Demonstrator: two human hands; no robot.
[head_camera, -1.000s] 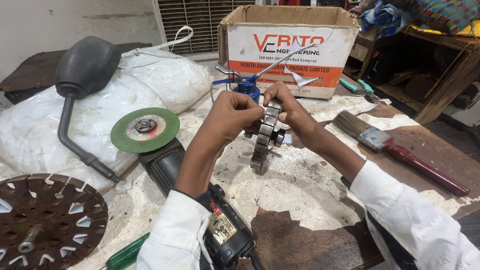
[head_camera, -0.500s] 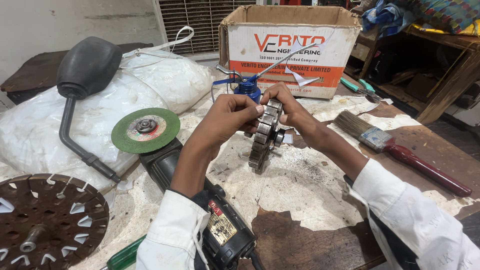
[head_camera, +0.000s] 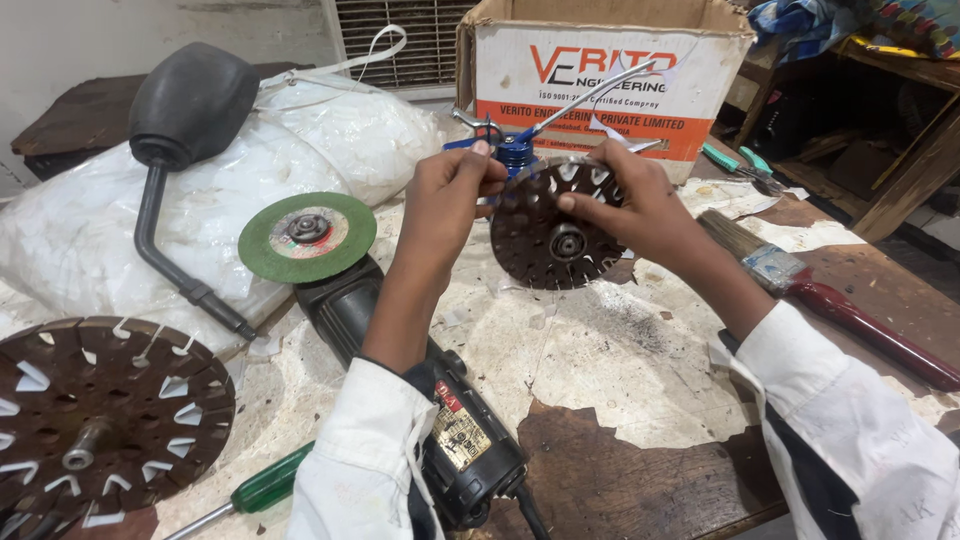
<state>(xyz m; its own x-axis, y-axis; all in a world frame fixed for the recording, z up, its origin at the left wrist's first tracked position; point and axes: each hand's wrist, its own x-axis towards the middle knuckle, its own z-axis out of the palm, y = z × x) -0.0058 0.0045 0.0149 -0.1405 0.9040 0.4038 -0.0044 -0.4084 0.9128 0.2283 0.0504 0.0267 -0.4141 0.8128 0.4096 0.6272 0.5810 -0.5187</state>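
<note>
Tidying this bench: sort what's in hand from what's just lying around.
In hand: small slotted metal disc, held by left hand and right hand.

Lying about: angle grinder, large slotted disc, paintbrush, green screwdriver, cardboard box.

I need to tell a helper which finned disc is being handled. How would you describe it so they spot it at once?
Start at the cardboard box at the bench's far edge. Just before it, the left hand and right hand hold a small dark slotted metal disc upright. Its larger twin lies flat, untouched, at the near left.

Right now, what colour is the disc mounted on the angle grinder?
Green, with a metal hub at its centre. The grinder disc shows best in the head view, left of the left hand.
</note>
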